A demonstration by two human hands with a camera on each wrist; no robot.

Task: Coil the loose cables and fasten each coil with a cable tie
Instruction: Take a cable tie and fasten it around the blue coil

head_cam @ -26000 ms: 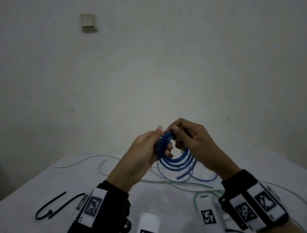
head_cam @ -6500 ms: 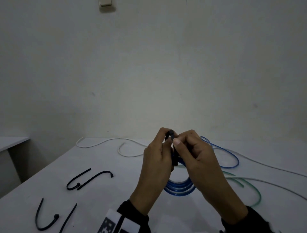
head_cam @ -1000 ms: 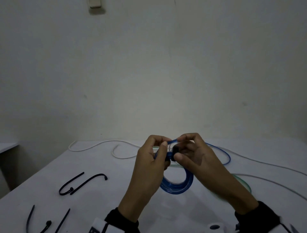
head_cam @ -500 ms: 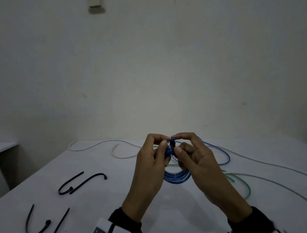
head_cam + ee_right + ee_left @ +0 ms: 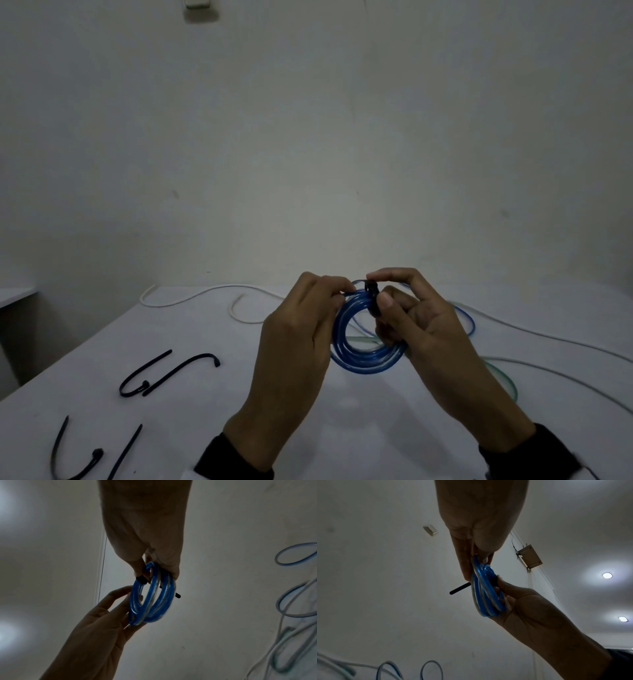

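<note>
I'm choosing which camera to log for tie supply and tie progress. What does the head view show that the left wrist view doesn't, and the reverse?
Head view only: spare black cable ties lying on the white table, plus a loose white cable.

Left wrist view only: the black tie's free tail sticking out past the coil, and ceiling lights.

Both: the left hand and right hand holding the blue coil.

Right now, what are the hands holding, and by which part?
Both hold the blue coil near its top: left hand pinches the strands, right hand pinches the black tie there.
</note>
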